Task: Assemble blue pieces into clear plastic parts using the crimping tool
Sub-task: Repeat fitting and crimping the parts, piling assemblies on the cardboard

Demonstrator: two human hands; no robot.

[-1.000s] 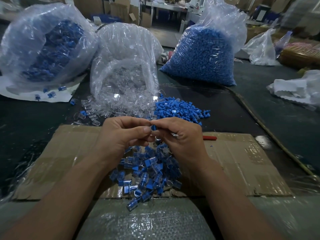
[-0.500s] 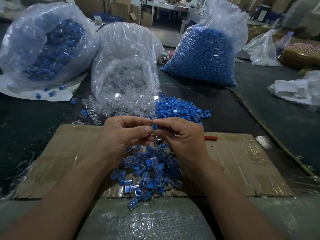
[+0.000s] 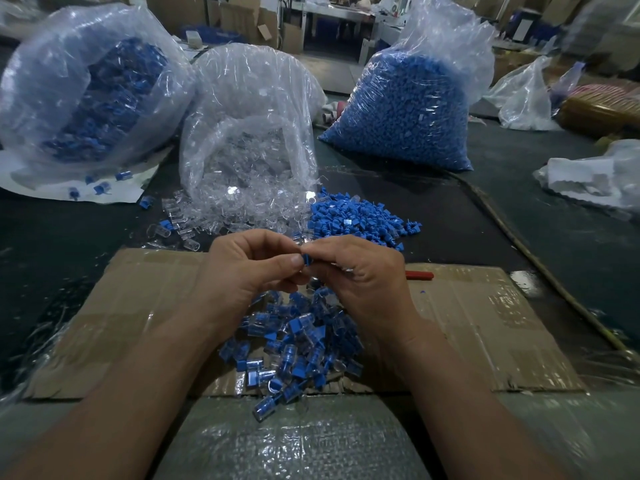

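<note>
Hands: left hand (image 3: 249, 271) and right hand (image 3: 356, 275) meet over the cardboard (image 3: 485, 323), fingers curled, both pinching one blue piece (image 3: 306, 260).
Blue piece: at the fingertips, above the pile of joined parts (image 3: 294, 341); whether a clear part is held with it cannot be told.
Supplies: loose blue pieces (image 3: 356, 220) and clear parts (image 3: 221, 220) lie just beyond the hands, the clear ones spilling from an open bag (image 3: 249, 98).
Red handle (image 3: 419, 275): shows beside the right hand.

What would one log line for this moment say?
left hand: pinching blue piece | right hand: pinching same piece | assembled pile: on cardboard below hands
</note>
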